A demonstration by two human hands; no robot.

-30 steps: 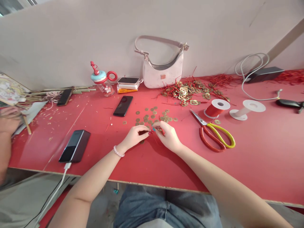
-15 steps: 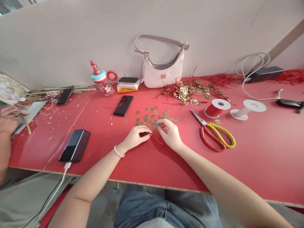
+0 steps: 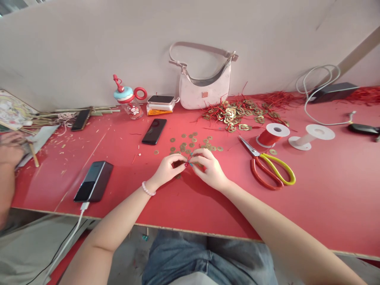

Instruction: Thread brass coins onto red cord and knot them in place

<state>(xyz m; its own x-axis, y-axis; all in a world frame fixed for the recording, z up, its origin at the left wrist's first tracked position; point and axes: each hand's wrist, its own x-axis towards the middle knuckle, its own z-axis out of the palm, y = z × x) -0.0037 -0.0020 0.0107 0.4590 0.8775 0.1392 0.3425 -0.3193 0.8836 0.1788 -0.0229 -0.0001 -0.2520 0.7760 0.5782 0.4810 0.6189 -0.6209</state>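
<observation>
A short red cord (image 3: pixel 189 159) is pinched between the fingertips of my left hand (image 3: pixel 168 169) and my right hand (image 3: pixel 209 169), which meet over the red table. Both hands are closed, and the fingers hide most of the cord. Loose brass coins with holes (image 3: pixel 183 145) lie scattered just beyond my fingertips. One coin (image 3: pixel 178 176) shows below the left fingers. To the right rest scissors (image 3: pixel 261 158) with a red and a yellow handle, beside a spool of red cord (image 3: pixel 268 136).
Coins tied with red cord (image 3: pixel 234 114) are heaped before a pale handbag (image 3: pixel 204 91). A bare white spool (image 3: pixel 311 136) stands at right. Phones, including a black one (image 3: pixel 154 131), a cup (image 3: pixel 130 103) and a power bank (image 3: pixel 94 181) are leftward. Another person's hand (image 3: pixel 12 148) works at far left.
My right hand has moved slightly left and down, so its fingertips now meet those of my left hand at the cord. A coin now shows below my left fingers.
</observation>
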